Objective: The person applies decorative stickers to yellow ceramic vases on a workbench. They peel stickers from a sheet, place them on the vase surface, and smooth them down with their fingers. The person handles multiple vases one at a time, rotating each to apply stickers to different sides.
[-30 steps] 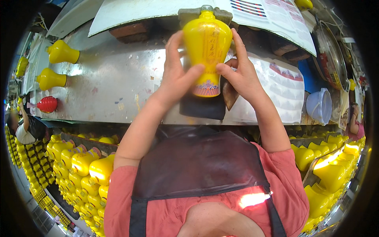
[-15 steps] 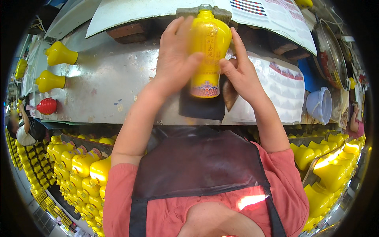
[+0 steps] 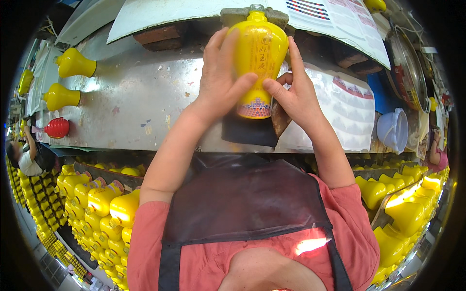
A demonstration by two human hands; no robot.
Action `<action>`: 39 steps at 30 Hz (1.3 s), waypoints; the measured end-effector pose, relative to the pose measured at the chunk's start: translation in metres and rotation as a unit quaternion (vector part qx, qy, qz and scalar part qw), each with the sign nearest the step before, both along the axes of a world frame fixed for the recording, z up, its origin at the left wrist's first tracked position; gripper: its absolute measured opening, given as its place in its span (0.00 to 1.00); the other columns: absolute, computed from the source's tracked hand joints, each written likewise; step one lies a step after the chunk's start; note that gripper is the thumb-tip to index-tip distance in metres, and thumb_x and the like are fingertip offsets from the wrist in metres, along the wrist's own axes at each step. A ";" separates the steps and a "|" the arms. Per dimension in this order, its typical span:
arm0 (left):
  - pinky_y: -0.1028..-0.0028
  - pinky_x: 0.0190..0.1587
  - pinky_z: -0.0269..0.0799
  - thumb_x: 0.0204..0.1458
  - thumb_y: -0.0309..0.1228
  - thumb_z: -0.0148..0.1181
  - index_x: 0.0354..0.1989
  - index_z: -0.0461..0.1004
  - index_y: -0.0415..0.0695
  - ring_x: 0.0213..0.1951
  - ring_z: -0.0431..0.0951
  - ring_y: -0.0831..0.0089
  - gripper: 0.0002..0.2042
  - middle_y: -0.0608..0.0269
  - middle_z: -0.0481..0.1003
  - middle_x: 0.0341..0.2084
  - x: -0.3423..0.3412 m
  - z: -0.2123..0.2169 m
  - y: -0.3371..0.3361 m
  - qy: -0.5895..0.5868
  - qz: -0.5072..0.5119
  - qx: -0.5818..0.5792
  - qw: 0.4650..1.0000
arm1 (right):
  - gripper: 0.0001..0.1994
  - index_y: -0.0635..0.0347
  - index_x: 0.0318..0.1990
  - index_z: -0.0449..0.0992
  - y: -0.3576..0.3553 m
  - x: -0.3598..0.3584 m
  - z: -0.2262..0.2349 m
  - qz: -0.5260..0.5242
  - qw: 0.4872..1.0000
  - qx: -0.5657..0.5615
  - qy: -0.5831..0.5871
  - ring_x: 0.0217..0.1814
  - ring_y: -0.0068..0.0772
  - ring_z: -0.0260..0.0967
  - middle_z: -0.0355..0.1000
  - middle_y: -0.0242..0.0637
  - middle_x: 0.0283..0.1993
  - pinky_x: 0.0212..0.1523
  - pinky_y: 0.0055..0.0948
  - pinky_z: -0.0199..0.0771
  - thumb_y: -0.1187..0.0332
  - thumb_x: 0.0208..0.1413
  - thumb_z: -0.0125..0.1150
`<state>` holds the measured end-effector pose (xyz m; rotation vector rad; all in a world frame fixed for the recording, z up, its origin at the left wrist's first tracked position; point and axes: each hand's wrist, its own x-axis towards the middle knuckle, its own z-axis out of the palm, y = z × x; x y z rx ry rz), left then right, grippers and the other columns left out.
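A glossy yellow bottle [image 3: 264, 46] lies with its glass neck pointing away from me and its patterned blue-and-red band [image 3: 255, 106] toward me. My left hand [image 3: 218, 77] is along its left side, thumb pressed on the front, one finger blurred at the shoulder. From the right, my right hand [image 3: 298, 87] grips it, thumb on the lower front and fingers reaching up the side. Beneath the neck is a grey padded rest [image 3: 230, 17]. A dark cloth [image 3: 242, 133] hangs below the base. Gold lettering shows on the bottle's front.
Two yellow bottles [image 3: 76, 63] and a red pear-shaped container [image 3: 57, 127] are at the table's left. Decal sheets [image 3: 340, 111] lie to the right, beside a pale bucket [image 3: 392, 130]. Rows of yellow bottles [image 3: 101, 199] flank me below. Other people [image 3: 31, 162] are at the far edges.
The bottle has turned slightly, bringing its lettering more squarely into view. My left thumb has moved a little onto the front, and my right thumb has slid slightly left.
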<state>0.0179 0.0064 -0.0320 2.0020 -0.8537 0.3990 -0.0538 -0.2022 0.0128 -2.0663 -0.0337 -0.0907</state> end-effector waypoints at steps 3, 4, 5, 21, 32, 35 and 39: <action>0.58 0.75 0.53 0.64 0.53 0.58 0.79 0.49 0.44 0.74 0.54 0.50 0.42 0.46 0.52 0.73 0.000 -0.001 0.000 0.003 -0.003 -0.003 1.000 | 0.54 0.67 0.80 0.42 0.000 0.001 0.000 -0.008 1.000 0.012 0.010 0.43 0.43 0.81 0.63 0.62 0.73 0.45 0.35 0.80 0.56 0.54 0.72; 0.58 0.75 0.54 0.64 0.53 0.58 0.79 0.49 0.43 0.74 0.54 0.50 0.42 0.45 0.52 0.73 0.001 -0.001 0.001 0.001 -0.006 -0.005 1.000 | 0.54 0.66 0.80 0.43 0.001 0.002 0.001 -0.009 1.000 0.010 0.022 0.43 0.42 0.81 0.64 0.61 0.72 0.45 0.35 0.80 0.56 0.54 0.72; 0.58 0.74 0.54 0.64 0.53 0.58 0.79 0.49 0.43 0.74 0.54 0.49 0.42 0.45 0.52 0.73 0.001 0.000 0.001 0.006 -0.004 -0.002 1.000 | 0.53 0.65 0.80 0.44 0.000 0.002 0.003 -0.010 0.999 0.008 0.032 0.42 0.41 0.81 0.65 0.61 0.71 0.45 0.35 0.80 0.56 0.53 0.72; 0.49 0.73 0.53 0.56 0.52 0.67 0.76 0.54 0.43 0.71 0.55 0.38 0.45 0.37 0.51 0.71 -0.006 0.007 -0.010 0.035 0.031 0.003 0.999 | 0.21 0.41 0.58 0.83 -0.006 0.043 0.040 0.042 0.944 -0.194 -0.262 0.52 0.49 0.78 0.76 0.47 0.59 0.49 0.37 0.80 0.67 0.55 0.70; 0.49 0.71 0.57 0.56 0.51 0.66 0.74 0.59 0.48 0.69 0.56 0.37 0.40 0.37 0.51 0.70 -0.008 0.010 -0.012 0.028 0.028 -0.001 0.999 | 0.23 0.39 0.63 0.79 -0.011 0.044 0.038 0.061 0.955 -0.204 -0.205 0.48 0.52 0.78 0.76 0.49 0.57 0.47 0.40 0.80 0.62 0.57 0.68; 0.49 0.72 0.57 0.56 0.51 0.66 0.75 0.58 0.48 0.69 0.56 0.37 0.41 0.37 0.51 0.70 -0.008 0.009 -0.012 0.025 0.029 0.002 0.999 | 0.23 0.41 0.63 0.79 -0.013 0.043 0.033 0.055 0.963 -0.192 -0.181 0.47 0.49 0.79 0.77 0.48 0.53 0.45 0.39 0.80 0.62 0.58 0.69; 0.49 0.73 0.54 0.55 0.51 0.66 0.76 0.55 0.44 0.70 0.55 0.38 0.44 0.37 0.51 0.70 -0.007 0.008 -0.011 0.027 0.027 -0.005 0.999 | 0.20 0.52 0.62 0.81 -0.019 0.057 0.045 -0.019 0.997 -0.074 -0.010 0.37 0.15 0.66 0.73 0.26 0.37 0.38 0.17 0.69 0.65 0.63 0.68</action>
